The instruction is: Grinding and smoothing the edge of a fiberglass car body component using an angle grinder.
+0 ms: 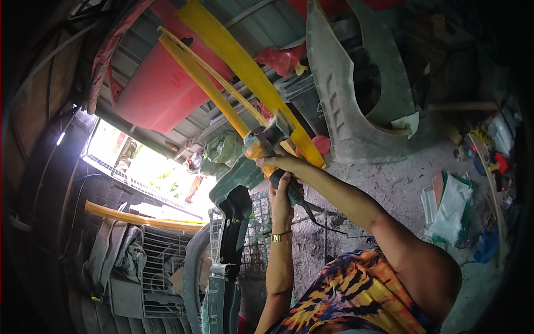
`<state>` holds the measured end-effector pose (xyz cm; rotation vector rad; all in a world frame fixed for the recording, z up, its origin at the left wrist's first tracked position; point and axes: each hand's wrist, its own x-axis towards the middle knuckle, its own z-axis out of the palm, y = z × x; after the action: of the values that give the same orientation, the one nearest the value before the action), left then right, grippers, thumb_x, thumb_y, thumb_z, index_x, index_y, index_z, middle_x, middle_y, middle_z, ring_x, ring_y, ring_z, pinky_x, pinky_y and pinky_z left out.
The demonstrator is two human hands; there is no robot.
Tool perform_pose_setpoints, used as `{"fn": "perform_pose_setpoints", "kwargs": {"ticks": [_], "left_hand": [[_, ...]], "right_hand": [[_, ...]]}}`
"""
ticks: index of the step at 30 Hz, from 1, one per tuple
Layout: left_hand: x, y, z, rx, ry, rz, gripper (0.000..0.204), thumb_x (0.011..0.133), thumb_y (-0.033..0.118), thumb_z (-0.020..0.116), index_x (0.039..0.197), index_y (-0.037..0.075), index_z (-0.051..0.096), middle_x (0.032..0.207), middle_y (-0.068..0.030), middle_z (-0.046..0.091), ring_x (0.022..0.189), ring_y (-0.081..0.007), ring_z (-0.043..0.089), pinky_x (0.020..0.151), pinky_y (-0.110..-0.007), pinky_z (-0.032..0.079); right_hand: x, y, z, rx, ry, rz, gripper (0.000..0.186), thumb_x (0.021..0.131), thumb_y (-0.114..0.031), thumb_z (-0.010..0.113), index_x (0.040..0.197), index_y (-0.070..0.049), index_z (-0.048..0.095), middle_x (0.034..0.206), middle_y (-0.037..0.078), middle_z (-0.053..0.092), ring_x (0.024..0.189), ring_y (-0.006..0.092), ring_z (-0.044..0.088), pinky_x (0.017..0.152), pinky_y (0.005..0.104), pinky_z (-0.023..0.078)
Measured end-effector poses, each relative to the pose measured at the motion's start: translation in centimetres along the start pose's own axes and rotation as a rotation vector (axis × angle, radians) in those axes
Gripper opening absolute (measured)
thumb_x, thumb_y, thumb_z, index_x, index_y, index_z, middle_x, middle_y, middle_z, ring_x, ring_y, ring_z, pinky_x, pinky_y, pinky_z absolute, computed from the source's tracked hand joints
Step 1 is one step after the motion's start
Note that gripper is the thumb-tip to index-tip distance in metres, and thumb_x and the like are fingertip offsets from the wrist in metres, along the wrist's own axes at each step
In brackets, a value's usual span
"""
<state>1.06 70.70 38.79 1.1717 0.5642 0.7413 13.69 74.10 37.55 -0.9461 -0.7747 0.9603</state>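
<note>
A corded angle grinder [259, 149], yellow and black, is gripped in both my hands near the middle of the view. My right hand [282, 161] wraps round its body near the head. Lower down, my left hand [281, 193], with a gold watch on its wrist, closes round the dark rear handle. A black cord trails from the tool's end toward the floor. The head is up against the junction of a dark green bumper [245, 173] and the yellow bars [222, 97]; whether it touches them is hidden. Its disc does not show clearly.
A red panel [167, 83] lies beyond the yellow bars. Grey fenders [345, 106] stand at the far right by a dark bin [305, 97]. Wire racks [164, 267] and leaning panels fill the left. Bags and scraps [453, 206] lie on the floor at right.
</note>
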Motion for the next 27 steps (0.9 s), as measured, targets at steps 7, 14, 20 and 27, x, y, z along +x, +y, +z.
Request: {"fn": "perform_pose_setpoints", "kwargs": {"ticks": [7, 14, 20, 27], "left_hand": [[0.3, -0.3, 0.7, -0.020, -0.040, 0.005, 0.026, 0.087, 0.021, 0.066, 0.102, 0.004, 0.054, 0.079, -0.0062, 0.063, 0.059, -0.0152, 0.062, 0.052, -0.028, 0.053], [0.0, 0.2, 0.9, -0.010, -0.038, 0.002, 0.028, 0.087, 0.021, 0.067, 0.104, 0.004, 0.053, 0.077, -0.0069, 0.063, 0.057, -0.0163, 0.062, 0.050, -0.028, 0.053], [-0.1, 0.5, 0.5, -0.013, -0.044, 0.002, 0.030, 0.086, 0.021, 0.067, 0.104, 0.003, 0.053, 0.077, -0.0077, 0.062, 0.057, -0.0169, 0.063, 0.050, -0.028, 0.054], [0.1, 0.8, 0.3, 0.042, -0.051, -0.037, 0.030, 0.085, 0.023, 0.066, 0.104, 0.003, 0.053, 0.079, -0.0075, 0.062, 0.059, -0.0165, 0.063, 0.051, -0.028, 0.054]], "right_hand": [[-0.7, -1.1, -0.9, 0.071, -0.034, 0.061, 0.062, 0.071, -0.036, 0.078, 0.115, 0.001, 0.055, 0.099, 0.009, 0.060, 0.086, 0.0169, 0.061, 0.074, 0.0273, 0.050], [-0.9, -1.2, -0.9, 0.047, -0.026, 0.024, 0.067, 0.069, -0.038, 0.079, 0.118, 0.001, 0.054, 0.105, 0.011, 0.059, 0.093, 0.0174, 0.060, 0.080, 0.0282, 0.049], [-1.5, -1.7, -0.3, -0.005, 0.068, 0.082, 0.075, 0.066, -0.041, 0.081, 0.119, 0.004, 0.052, 0.108, 0.014, 0.058, 0.099, 0.0201, 0.059, 0.083, 0.0287, 0.048], [-0.6, -0.4, -0.6, -0.025, 0.112, 0.107, 0.086, 0.063, -0.046, 0.081, 0.122, 0.007, 0.046, 0.107, 0.015, 0.057, 0.098, 0.0223, 0.059, 0.081, 0.0310, 0.050]]}}
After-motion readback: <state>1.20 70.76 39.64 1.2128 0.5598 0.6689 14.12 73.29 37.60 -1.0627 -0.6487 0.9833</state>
